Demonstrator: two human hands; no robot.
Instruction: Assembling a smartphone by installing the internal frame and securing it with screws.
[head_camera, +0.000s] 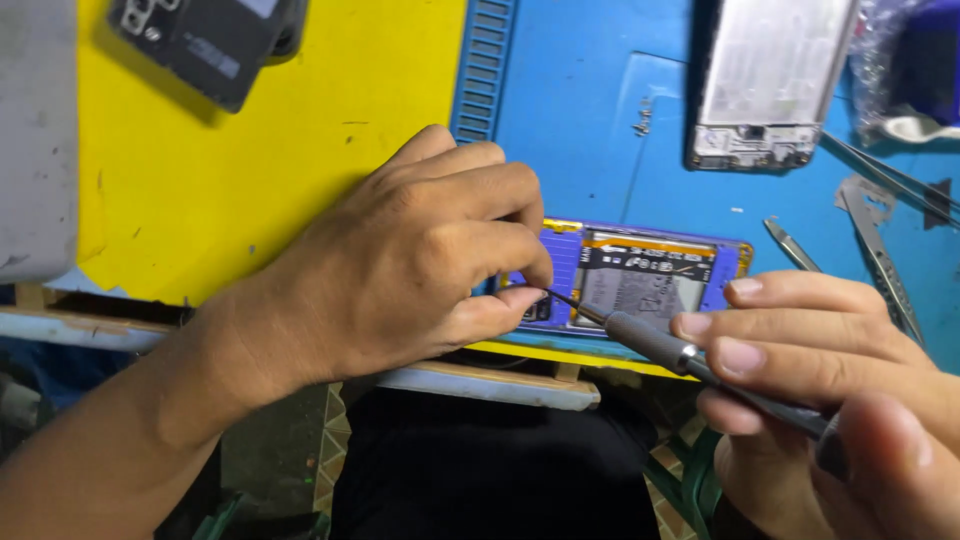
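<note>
An opened phone (645, 275) with a purple frame lies face down on the blue mat (590, 150), its inner board and battery exposed. My left hand (420, 255) rests curled over the phone's left end, thumb and fingers pinching it steady. My right hand (830, 400) grips a thin grey screwdriver (655, 343) near the table's front edge. The driver's tip points left and touches the phone's lower left part, right by my left thumb.
A second opened phone body (770, 80) lies at the back right. Metal tweezers (880, 170) and flat pry tools (875, 240) lie to the right. A dark back cover (205, 40) sits on the yellow mat (250, 170). Loose screws (643, 118) rest on the blue mat.
</note>
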